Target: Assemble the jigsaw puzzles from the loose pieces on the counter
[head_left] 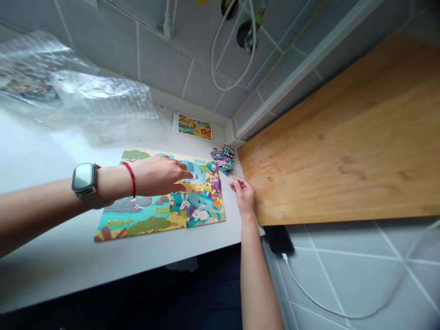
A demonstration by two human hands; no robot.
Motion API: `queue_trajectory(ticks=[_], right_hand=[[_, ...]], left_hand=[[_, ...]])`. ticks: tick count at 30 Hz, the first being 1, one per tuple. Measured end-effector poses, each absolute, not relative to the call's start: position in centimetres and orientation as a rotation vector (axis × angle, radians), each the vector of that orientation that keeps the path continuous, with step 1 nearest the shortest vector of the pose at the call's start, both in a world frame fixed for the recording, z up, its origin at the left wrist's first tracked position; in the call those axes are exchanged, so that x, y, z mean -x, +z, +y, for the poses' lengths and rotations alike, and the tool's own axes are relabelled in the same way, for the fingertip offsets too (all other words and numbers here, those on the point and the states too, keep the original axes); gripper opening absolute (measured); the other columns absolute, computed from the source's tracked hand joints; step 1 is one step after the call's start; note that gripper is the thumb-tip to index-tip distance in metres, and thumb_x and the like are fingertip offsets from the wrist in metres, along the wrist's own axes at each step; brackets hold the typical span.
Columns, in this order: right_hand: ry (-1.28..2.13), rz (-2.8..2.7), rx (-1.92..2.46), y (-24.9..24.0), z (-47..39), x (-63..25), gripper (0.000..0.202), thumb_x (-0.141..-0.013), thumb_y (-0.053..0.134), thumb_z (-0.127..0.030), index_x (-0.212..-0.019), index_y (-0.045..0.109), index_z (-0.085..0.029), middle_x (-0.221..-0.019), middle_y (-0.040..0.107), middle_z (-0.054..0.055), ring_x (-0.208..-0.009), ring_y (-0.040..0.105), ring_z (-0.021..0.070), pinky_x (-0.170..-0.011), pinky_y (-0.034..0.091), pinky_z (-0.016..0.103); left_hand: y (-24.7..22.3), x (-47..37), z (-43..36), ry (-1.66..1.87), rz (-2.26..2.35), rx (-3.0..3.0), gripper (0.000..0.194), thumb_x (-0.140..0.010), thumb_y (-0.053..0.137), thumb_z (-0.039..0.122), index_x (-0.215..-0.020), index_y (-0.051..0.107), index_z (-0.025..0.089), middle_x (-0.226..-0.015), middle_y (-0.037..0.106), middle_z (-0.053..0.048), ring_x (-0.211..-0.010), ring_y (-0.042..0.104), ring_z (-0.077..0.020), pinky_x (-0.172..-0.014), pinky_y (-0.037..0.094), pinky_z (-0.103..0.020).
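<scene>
A colourful jigsaw puzzle [147, 224] lies flat on the white table, with animals such as white rabbits and a crocodile on it. My left hand [160, 174] reaches across it from the left, palm down, fingers stretched and apart. Its fingertips are over the upper right part of the picture; whether they touch it I cannot tell. Off the puzzle's right edge, my right hand [244, 195] is closed, thumb and fingers together. Anything between those fingers is too small or hidden to name. Just beyond it sits a pile of loose puzzle pieces [223, 159].
A small picture card [192, 126] lies near the wall. Clear plastic packaging [103, 96] is at the back left. A wooden board [343, 151] borders the table on the right. Below it are a black phone [280, 239] and its white cable [319, 305].
</scene>
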State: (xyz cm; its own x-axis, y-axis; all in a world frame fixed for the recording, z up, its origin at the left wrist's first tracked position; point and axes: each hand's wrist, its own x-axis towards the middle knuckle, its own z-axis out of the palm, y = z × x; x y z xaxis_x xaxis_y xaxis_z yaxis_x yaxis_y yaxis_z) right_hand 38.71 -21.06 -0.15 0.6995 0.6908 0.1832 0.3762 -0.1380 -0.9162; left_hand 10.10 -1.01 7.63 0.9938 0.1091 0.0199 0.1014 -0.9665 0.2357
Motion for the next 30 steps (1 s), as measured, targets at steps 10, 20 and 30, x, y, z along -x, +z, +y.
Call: queue_trajectory(ticks=[10,20,30], right_hand=[[0.281,-0.825,1.889,0.9,-20.2,-38.4,0.052,-0.080,0.069,-0.066,-0.095,0.072,-0.016,-0.076,0.076,0.008,-0.074,0.072,0.0211,-0.070,0.058,0.033],[0.178,-1.042,2.260,3.7,-12.8,-38.4,0.036,-0.076,0.078,-0.041,-0.104,0.074,-0.018,-0.074,0.074,0.003,-0.078,0.071,0.0242,-0.079,0.055,0.034],[0.113,-1.036,2.446,4.5,-10.5,-40.2,0.031,-0.061,0.089,-0.039,-0.073,0.066,-0.022,-0.075,0.075,0.005,-0.078,0.070,0.0253,-0.069,0.050,0.030]], left_hand=[[10.0,-7.9,-3.6,0.040,0.167,-2.892,0.017,-0.094,0.076,0.036,-0.104,0.079,0.023,-0.096,0.080,-0.009,-0.091,0.075,-0.0279,-0.084,0.055,-0.038],[11.0,-6.9,-4.5,-0.094,0.229,-2.916,0.030,-0.091,0.079,0.041,-0.114,0.079,0.022,-0.107,0.081,-0.014,-0.096,0.077,-0.0315,-0.085,0.057,-0.042],[12.5,-6.5,-4.2,-0.079,0.216,-2.893,0.033,-0.092,0.078,0.048,-0.109,0.079,0.020,-0.105,0.080,-0.016,-0.094,0.076,-0.0352,-0.085,0.057,-0.048]])
